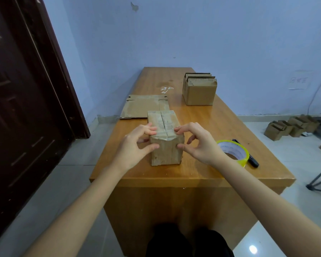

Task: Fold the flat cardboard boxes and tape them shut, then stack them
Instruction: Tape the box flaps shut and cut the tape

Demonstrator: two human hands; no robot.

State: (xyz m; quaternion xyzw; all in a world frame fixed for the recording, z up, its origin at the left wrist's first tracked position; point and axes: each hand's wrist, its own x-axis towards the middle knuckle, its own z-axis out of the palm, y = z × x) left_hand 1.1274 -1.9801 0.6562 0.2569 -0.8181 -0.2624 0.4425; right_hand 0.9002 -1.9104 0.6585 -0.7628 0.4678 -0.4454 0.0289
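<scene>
The folded box (pixel 165 138) stood near the front edge of the table (pixel 202 171), dead ahead at twelve o'clock from the person, its long axis and top seam running straight away toward the wall, so both hands were equally near it. The left hand (pixel 137 145) pinched the box's near top corner from nine o'clock and the right hand (pixel 195 143) pinched the matching corner from three o'clock, each with fingers curled on the top flap and thumb on the near end face. The tape roll (pixel 233 151) lay just beyond the right wrist at three o'clock, closer to the right hand, which I judged would reach for it.
</scene>
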